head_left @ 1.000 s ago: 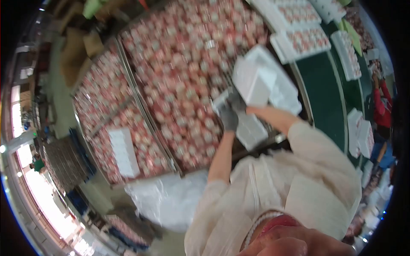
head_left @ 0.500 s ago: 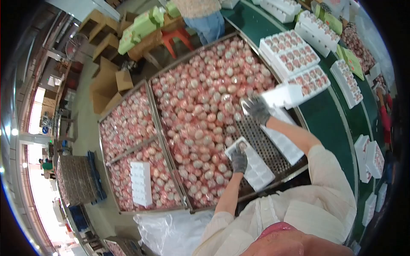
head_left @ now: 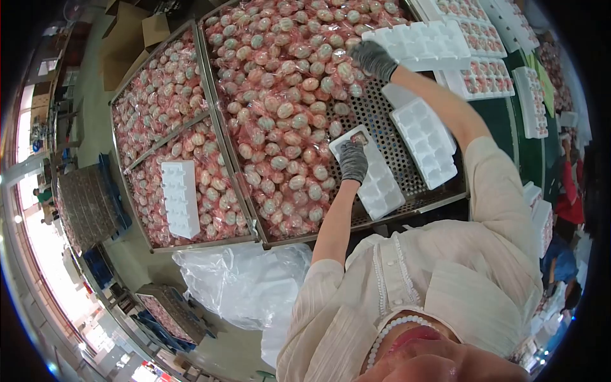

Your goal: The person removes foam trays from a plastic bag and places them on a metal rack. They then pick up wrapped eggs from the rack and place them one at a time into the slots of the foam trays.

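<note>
There was our foam tray [head_left: 377, 181], tilted on the perforated floor [head_left: 372, 118] of the big metal bin [head_left: 428, 205], close to its near edge. And look, one egg [head_left: 359, 137] sat in the far end of it! The compartments at the near end held nothing, so that tray looked barely begun, though our left hand [head_left: 353, 161] hid a few of its spaces. That gloved hand lay over the tray with the fingers bent down; whether they had hold of anything under them, we could not tell.

Just to the right, a second tray [head_left: 425, 143] lay open side up, every compartment we could see unfilled. Up ahead, our right hand [head_left: 375, 60], gloved too, reached over the wrapped eggs [head_left: 293, 121] with its fingers partly bent, right beside the end of an overturned tray [head_left: 414, 46]. Had it got hold of an egg? We could not tell.

Beyond, the packed tray [head_left: 487, 77] showed eggs in its rows, with more filled trays [head_left: 534, 105] on the green belt [head_left: 503, 124]. A great many eggs lay loose in the bin, and another upturned tray [head_left: 180, 199] rested on those in the side bin [head_left: 203, 242]. Farther out came plastic sheeting [head_left: 248, 286], a cardboard box [head_left: 124, 44] and a person in red [head_left: 571, 191]. Brands, labels, writing? We could read none.
</note>
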Demonstrator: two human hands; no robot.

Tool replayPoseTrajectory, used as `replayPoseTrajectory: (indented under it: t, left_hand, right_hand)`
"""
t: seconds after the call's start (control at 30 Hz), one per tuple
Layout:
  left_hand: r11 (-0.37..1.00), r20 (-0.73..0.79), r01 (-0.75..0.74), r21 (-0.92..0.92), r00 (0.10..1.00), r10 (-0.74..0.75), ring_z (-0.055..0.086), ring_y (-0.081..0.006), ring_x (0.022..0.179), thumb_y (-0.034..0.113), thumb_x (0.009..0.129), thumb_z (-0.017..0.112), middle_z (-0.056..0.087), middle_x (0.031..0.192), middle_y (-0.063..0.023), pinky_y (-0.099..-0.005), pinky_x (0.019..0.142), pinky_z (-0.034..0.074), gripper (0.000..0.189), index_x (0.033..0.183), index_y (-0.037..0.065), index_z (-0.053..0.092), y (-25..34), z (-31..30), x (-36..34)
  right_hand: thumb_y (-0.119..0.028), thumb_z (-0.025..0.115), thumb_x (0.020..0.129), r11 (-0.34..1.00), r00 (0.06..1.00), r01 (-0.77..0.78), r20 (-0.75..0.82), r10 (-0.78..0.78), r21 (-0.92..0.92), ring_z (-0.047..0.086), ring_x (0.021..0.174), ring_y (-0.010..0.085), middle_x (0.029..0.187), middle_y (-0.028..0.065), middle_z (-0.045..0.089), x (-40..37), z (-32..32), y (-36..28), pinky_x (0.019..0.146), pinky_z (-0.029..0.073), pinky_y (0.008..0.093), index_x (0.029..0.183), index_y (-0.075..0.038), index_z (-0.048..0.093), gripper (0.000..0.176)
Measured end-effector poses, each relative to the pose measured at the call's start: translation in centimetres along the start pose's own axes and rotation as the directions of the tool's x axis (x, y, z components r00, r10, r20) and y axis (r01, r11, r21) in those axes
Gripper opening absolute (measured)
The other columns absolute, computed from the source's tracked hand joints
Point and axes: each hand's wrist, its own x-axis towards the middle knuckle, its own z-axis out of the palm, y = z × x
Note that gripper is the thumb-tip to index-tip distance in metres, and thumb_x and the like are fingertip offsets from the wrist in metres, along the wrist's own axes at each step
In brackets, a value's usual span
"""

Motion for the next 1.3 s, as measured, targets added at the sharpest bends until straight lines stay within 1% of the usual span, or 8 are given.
replayPoseTrajectory:
  t: [0.4, 0.47, 0.53, 0.67, 0.8, 1.0, 1.1, 1.3]
  left_hand:
    - [0.836, -0.425, -0.040, -0.547, 0.874, -0.236, 0.054, -0.0282, 0.084, 0.010, 0.080, 0.048, 0.055, 0.096, -0.0167, -0.0339, 0.077, 0.043, 0.027, 0.105, -0.001, 0.050, -1.7, 0.9, -2.5]
    - [0.366, -0.222, -0.058, -0.929, 0.878, -0.423, 0.055, -0.0170, 0.077, 0.016, 0.084, 0.048, 0.057, 0.092, -0.0088, -0.0275, 0.069, 0.045, 0.028, 0.107, 0.000, 0.050, -2.4, 2.3, -2.2]
    - [-0.333, 0.041, -0.089, -0.939, 0.930, -0.364, 0.053, -0.0118, 0.073, 0.014, 0.084, 0.050, 0.056, 0.092, -0.0052, -0.0231, 0.062, 0.046, 0.029, 0.110, 0.002, 0.047, -3.1, 1.1, -1.0]
    - [-0.437, 0.066, -0.122, -0.891, 0.918, -0.390, 0.050, -0.0088, 0.069, 0.020, 0.086, 0.048, 0.054, 0.084, -0.0001, -0.0221, 0.059, 0.044, 0.026, 0.106, 0.003, 0.048, -0.2, -4.0, -0.5]
    - [-0.173, 0.063, 0.006, -0.985, 0.945, -0.322, 0.053, -0.0102, 0.073, 0.016, 0.084, 0.050, 0.056, 0.085, -0.0004, -0.0227, 0.062, 0.046, 0.019, 0.098, 0.003, 0.053, -2.3, -0.7, -0.7]
    - [-0.471, 0.292, 0.052, -0.880, 0.843, -0.452, 0.056, -0.0145, 0.074, 0.011, 0.081, 0.054, 0.057, 0.087, -0.0035, -0.0279, 0.061, 0.049, 0.012, 0.092, 0.008, 0.053, -0.5, 2.7, -5.6]
    - [-0.378, 0.253, 0.025, -0.926, 0.784, -0.567, 0.054, -0.0135, 0.070, 0.011, 0.082, 0.053, 0.056, 0.083, -0.0043, -0.0256, 0.058, 0.048, 0.009, 0.088, 0.005, 0.052, 0.0, 2.2, -6.5]
    - [0.173, -0.141, -0.019, -0.985, 0.672, -0.727, 0.049, -0.0100, 0.059, 0.005, 0.079, 0.054, 0.055, 0.072, -0.0022, -0.0238, 0.056, 0.043, 0.006, 0.082, 0.000, 0.054, -2.0, 2.0, -2.8]
  right_hand:
    - [-0.013, 0.058, 0.066, 0.926, 0.952, -0.301, 0.131, 0.278, 0.227, 0.049, 0.098, 0.0273, 0.105, 0.0134, 0.051, 1.3, 4.7, -5.1, 0.084, 0.041, 0.0354, 0.104, -0.007, 0.050, 0.040]
    - [-0.017, 0.059, 0.071, 0.909, 0.940, -0.268, -0.119, 0.319, 0.320, 0.050, 0.097, 0.0224, 0.103, 0.0114, 0.052, -0.8, 5.3, -5.1, 0.081, 0.043, 0.0314, 0.104, -0.006, 0.049, 0.036]
    - [-0.020, 0.058, 0.076, -0.145, 0.777, -0.544, 0.562, 0.285, 0.826, 0.051, 0.091, 0.0149, 0.102, 0.0061, 0.053, -3.6, 3.5, -6.0, 0.079, 0.043, 0.0271, 0.106, -0.006, 0.048, 0.035]
    - [-0.017, 0.055, 0.080, -0.626, 0.932, -0.287, 0.362, -0.007, 0.725, 0.048, 0.072, 0.0072, 0.087, -0.0003, 0.054, -9.6, 0.4, -11.4, 0.067, 0.043, 0.0216, 0.108, -0.005, 0.049, 0.030]
    - [-0.018, 0.056, 0.080, -0.238, 0.900, -0.427, 0.436, -0.018, 0.872, 0.049, 0.072, 0.0067, 0.087, 0.0010, 0.055, -15.4, 4.9, -13.8, 0.065, 0.044, 0.0218, 0.108, -0.005, 0.050, 0.031]
    - [-0.032, 0.063, 0.072, -0.016, 0.781, -0.473, 0.427, 0.455, 0.881, 0.051, 0.080, 0.0179, 0.095, 0.0087, 0.054, -18.9, 2.0, -18.6, 0.076, 0.043, 0.0288, 0.112, -0.006, 0.046, 0.051]
    - [-0.027, 0.066, 0.067, 0.756, 0.978, -0.040, -0.128, 0.163, 0.654, 0.048, 0.096, 0.0287, 0.109, 0.0154, 0.045, -19.8, 0.8, -20.3, 0.081, 0.041, 0.0367, 0.111, -0.008, 0.047, 0.052]
    - [-0.021, 0.063, 0.065, 0.821, 0.954, -0.177, -0.112, 0.279, 0.542, 0.052, 0.087, 0.0314, 0.101, 0.0159, 0.050, -16.8, 4.4, -20.7, 0.073, 0.044, 0.0396, 0.107, -0.009, 0.051, 0.045]
